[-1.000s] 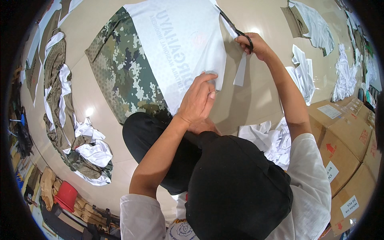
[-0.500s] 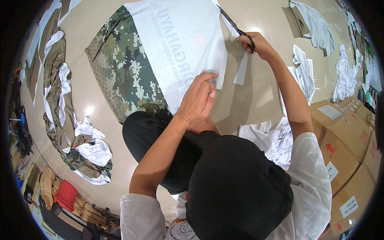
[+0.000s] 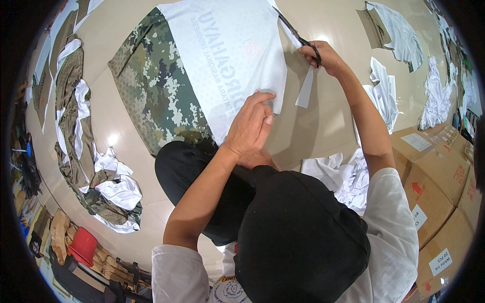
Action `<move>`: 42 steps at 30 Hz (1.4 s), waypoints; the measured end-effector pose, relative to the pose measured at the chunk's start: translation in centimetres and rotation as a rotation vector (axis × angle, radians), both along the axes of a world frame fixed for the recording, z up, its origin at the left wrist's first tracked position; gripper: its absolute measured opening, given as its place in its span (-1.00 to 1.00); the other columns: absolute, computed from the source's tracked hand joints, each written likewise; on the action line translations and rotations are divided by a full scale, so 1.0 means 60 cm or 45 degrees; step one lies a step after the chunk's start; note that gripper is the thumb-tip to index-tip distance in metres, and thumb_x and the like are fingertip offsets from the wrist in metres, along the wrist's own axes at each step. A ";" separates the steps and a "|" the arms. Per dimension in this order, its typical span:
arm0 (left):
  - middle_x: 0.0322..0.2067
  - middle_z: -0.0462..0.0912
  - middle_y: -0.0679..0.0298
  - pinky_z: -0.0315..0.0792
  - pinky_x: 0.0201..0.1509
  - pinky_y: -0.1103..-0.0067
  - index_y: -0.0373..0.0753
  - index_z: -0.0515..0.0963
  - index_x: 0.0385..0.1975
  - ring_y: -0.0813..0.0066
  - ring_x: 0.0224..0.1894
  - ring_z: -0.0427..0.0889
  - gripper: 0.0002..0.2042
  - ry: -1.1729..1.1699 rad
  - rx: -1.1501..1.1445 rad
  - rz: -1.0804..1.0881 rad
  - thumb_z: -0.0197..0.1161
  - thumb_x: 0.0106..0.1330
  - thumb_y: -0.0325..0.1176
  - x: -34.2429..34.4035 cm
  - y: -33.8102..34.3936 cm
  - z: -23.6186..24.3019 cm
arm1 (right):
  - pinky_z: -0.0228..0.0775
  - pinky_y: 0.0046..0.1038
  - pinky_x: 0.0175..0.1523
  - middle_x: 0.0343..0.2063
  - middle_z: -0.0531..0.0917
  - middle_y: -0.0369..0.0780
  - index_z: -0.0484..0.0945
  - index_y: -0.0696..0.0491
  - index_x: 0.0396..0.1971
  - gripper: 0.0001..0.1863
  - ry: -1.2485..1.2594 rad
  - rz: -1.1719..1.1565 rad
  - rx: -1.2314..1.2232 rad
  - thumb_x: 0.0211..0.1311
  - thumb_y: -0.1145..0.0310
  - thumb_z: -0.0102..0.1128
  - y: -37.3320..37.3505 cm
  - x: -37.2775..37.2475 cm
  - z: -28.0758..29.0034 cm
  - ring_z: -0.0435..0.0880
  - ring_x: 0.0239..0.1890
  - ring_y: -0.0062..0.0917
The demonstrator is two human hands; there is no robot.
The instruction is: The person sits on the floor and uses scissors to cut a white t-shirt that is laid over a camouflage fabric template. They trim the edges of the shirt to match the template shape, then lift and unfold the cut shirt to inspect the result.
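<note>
A pale, glossy tiled floor [image 3: 323,126] carries everything here. Spread flat on it lies a large fabric panel [image 3: 202,76], camouflage-printed on its left part and white on its right, with a narrow white offcut strip [image 3: 305,90] just beside its right edge. Heaps of camouflage and white fabric scraps [image 3: 86,156] lie along the left, more white cuttings [image 3: 389,96] lie to the right, and brown cardboard boxes [image 3: 434,177] stand at the lower right.

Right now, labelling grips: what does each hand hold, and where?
Right hand holds black scissors by the handle loops; left hand presses the white fabric panel near its edge.
</note>
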State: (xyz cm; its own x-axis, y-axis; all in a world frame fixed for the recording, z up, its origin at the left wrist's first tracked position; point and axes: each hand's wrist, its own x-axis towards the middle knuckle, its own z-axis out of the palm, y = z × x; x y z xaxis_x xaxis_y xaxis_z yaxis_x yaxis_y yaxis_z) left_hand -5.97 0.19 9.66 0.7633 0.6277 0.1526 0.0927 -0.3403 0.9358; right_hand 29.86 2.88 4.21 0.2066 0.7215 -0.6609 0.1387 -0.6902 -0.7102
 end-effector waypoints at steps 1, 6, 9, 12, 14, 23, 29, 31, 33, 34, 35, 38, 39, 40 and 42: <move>0.28 0.52 -0.18 0.20 0.68 -0.03 -0.33 0.42 -0.14 -0.24 0.33 0.50 -0.92 0.003 0.000 0.001 0.13 0.46 -0.51 0.000 0.000 0.000 | 0.22 -0.53 -0.48 -0.63 0.51 -0.42 0.56 -0.02 -0.49 -0.66 -0.005 0.004 -0.001 0.28 0.11 0.51 0.001 0.000 -0.002 0.41 -0.64 -0.69; 0.27 0.52 -0.18 0.20 0.67 -0.04 -0.34 0.42 -0.14 -0.24 0.33 0.51 -0.92 0.000 0.005 0.003 0.12 0.48 -0.50 0.000 0.001 0.003 | 0.22 -0.53 -0.48 -0.63 0.51 -0.43 0.58 -0.01 -0.48 -0.67 0.004 0.025 -0.013 0.28 0.12 0.53 0.000 0.006 -0.008 0.41 -0.64 -0.70; 0.25 0.53 -0.17 0.23 0.66 -0.03 -0.34 0.44 -0.13 -0.24 0.30 0.52 -0.92 -0.009 0.014 0.016 0.13 0.47 -0.51 0.000 0.000 0.004 | 0.22 -0.52 -0.48 -0.64 0.50 -0.43 0.59 0.00 -0.47 -0.67 0.005 0.043 0.000 0.28 0.12 0.53 -0.003 0.009 -0.011 0.42 -0.64 -0.71; 0.20 0.55 -0.12 0.28 0.64 -0.02 -0.35 0.46 -0.14 -0.24 0.25 0.55 -0.91 -0.019 0.039 0.037 0.16 0.43 -0.53 0.003 0.000 0.005 | 0.22 -0.52 -0.49 -0.64 0.50 -0.43 0.59 0.00 -0.48 -0.67 0.002 0.031 0.007 0.28 0.12 0.53 -0.004 0.009 -0.011 0.42 -0.64 -0.71; 0.20 0.55 -0.12 0.28 0.64 -0.02 -0.35 0.46 -0.14 -0.23 0.25 0.55 -0.91 -0.016 0.041 0.036 0.16 0.43 -0.53 0.002 0.000 0.005 | 0.22 -0.51 -0.49 -0.64 0.49 -0.43 0.59 -0.01 -0.49 -0.66 -0.004 0.023 0.005 0.27 0.10 0.52 -0.003 0.003 -0.007 0.42 -0.64 -0.70; 0.27 0.52 -0.19 0.20 0.67 -0.06 -0.35 0.41 -0.14 -0.25 0.32 0.51 -0.91 -0.009 0.011 -0.010 0.13 0.46 -0.50 -0.001 0.000 0.004 | 0.22 -0.50 -0.45 -0.65 0.49 -0.38 0.54 -0.03 -0.58 -0.58 -0.010 0.008 0.020 0.17 -0.01 0.51 0.031 -0.009 0.010 0.45 -0.59 -0.63; 0.27 0.52 -0.18 0.21 0.67 -0.05 -0.34 0.41 -0.13 -0.26 0.32 0.50 -0.90 -0.002 0.018 -0.006 0.13 0.44 -0.51 -0.002 0.000 0.003 | 0.20 -0.54 -0.45 -0.64 0.50 -0.44 0.53 -0.09 -0.54 -0.62 -0.005 0.004 0.031 0.22 0.02 0.52 0.040 -0.013 0.002 0.43 -0.62 -0.70; 0.27 0.52 -0.18 0.21 0.67 -0.04 -0.34 0.41 -0.13 -0.27 0.32 0.50 -0.90 -0.005 0.019 -0.005 0.13 0.44 -0.52 -0.002 0.001 0.002 | 0.21 -0.54 -0.45 -0.65 0.51 -0.44 0.54 -0.08 -0.52 -0.63 -0.003 -0.014 0.036 0.21 0.04 0.54 0.041 -0.015 0.002 0.44 -0.62 -0.70; 0.25 0.53 -0.17 0.23 0.66 -0.03 -0.35 0.42 -0.13 -0.27 0.29 0.51 -0.89 -0.014 0.033 0.003 0.14 0.43 -0.53 -0.002 0.001 0.003 | 0.22 -0.54 -0.46 -0.65 0.51 -0.44 0.55 -0.08 -0.51 -0.64 -0.020 -0.002 0.035 0.20 0.05 0.55 0.041 -0.015 0.001 0.45 -0.62 -0.71; 0.22 0.53 -0.15 0.25 0.65 -0.03 -0.35 0.42 -0.14 -0.27 0.27 0.52 -0.89 -0.020 0.045 0.012 0.15 0.42 -0.53 -0.001 0.001 0.004 | 0.23 -0.55 -0.46 -0.65 0.51 -0.45 0.56 -0.07 -0.50 -0.64 -0.029 0.004 0.035 0.19 0.05 0.56 0.041 -0.015 0.001 0.45 -0.62 -0.71; 0.20 0.54 -0.14 0.28 0.63 -0.02 -0.36 0.43 -0.14 -0.27 0.24 0.54 -0.89 -0.027 0.058 0.020 0.16 0.42 -0.53 0.000 0.001 0.004 | 0.23 -0.55 -0.46 -0.65 0.51 -0.45 0.56 -0.07 -0.50 -0.64 -0.034 0.009 0.032 0.19 0.05 0.56 0.040 -0.015 0.001 0.45 -0.62 -0.71; 0.20 0.54 -0.14 0.28 0.63 -0.02 -0.36 0.43 -0.14 -0.27 0.24 0.54 -0.89 -0.015 0.061 0.019 0.16 0.42 -0.53 0.001 0.001 0.006 | 0.23 -0.55 -0.46 -0.64 0.52 -0.45 0.57 -0.07 -0.50 -0.64 -0.066 0.023 0.034 0.18 0.05 0.57 0.037 -0.012 -0.002 0.45 -0.62 -0.71; 0.20 0.54 -0.14 0.28 0.63 -0.02 -0.36 0.43 -0.14 -0.27 0.24 0.54 -0.89 -0.010 0.062 0.021 0.16 0.42 -0.53 0.001 0.001 0.006 | 0.23 -0.55 -0.46 -0.64 0.52 -0.46 0.57 -0.07 -0.50 -0.64 -0.089 0.028 0.040 0.18 0.05 0.57 0.036 -0.012 -0.005 0.45 -0.62 -0.72; 0.19 0.55 -0.14 0.28 0.63 -0.02 -0.36 0.43 -0.14 -0.27 0.24 0.54 -0.89 -0.006 0.062 0.021 0.16 0.42 -0.53 0.002 0.000 0.007 | 0.22 -0.55 -0.46 -0.64 0.51 -0.46 0.57 -0.07 -0.50 -0.64 -0.112 0.032 0.046 0.18 0.05 0.57 0.035 -0.012 -0.006 0.45 -0.62 -0.72; 0.19 0.55 -0.14 0.28 0.64 -0.02 -0.36 0.43 -0.14 -0.26 0.24 0.54 -0.89 -0.005 0.066 0.022 0.16 0.42 -0.53 0.001 0.000 0.005 | 0.22 -0.55 -0.46 -0.63 0.50 -0.47 0.55 -0.09 -0.51 -0.63 -0.049 0.003 0.019 0.20 0.03 0.55 0.037 -0.015 -0.001 0.44 -0.62 -0.73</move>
State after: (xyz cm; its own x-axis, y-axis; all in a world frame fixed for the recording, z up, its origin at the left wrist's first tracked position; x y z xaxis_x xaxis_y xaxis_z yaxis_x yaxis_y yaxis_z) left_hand -5.90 0.20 9.98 0.7519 0.6319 0.1882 0.0953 -0.3866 0.9173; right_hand 28.97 5.09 4.15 0.2302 0.7314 -0.6419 0.1677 -0.6796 -0.7142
